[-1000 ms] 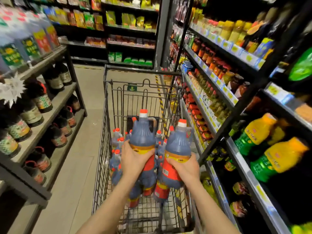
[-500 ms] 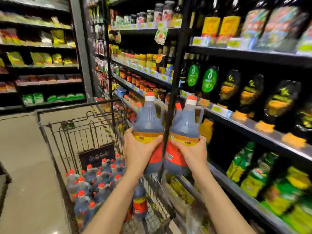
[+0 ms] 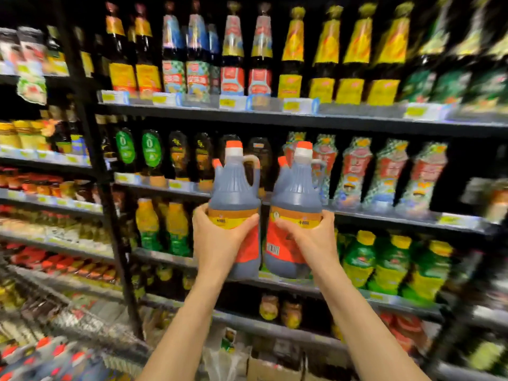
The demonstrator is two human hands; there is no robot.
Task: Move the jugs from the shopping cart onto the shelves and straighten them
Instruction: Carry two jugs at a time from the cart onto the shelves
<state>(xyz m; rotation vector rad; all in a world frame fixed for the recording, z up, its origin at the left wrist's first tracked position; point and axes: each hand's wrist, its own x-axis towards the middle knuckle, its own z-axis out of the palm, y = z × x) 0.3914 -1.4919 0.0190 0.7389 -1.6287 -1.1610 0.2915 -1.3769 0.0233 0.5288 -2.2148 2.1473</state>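
Note:
My left hand (image 3: 217, 240) grips a dark jug (image 3: 235, 188) with a grey shoulder, white neck, orange cap and red-and-yellow label. My right hand (image 3: 313, 237) grips a matching jug (image 3: 298, 188) beside it. Behind each jug a second orange cap shows, so each hand may carry two. Both are held upright in front of the shelves (image 3: 384, 220), at the level of the third shelf down. More jugs with orange caps lie blurred in the shopping cart (image 3: 90, 336) at the bottom left.
Sauce bottles fill the upper shelf (image 3: 275, 111). Green and yellow bottles (image 3: 393, 265) stand on the shelf right of my hands, more (image 3: 162, 226) to the left. A black upright post (image 3: 110, 188) divides the shelving bays. A cardboard box (image 3: 275, 367) sits low down.
I have turned right from the cart to face the shelves. Both jugs have risen and moved closer to the shelving; the cart has slid to the bottom left of view.

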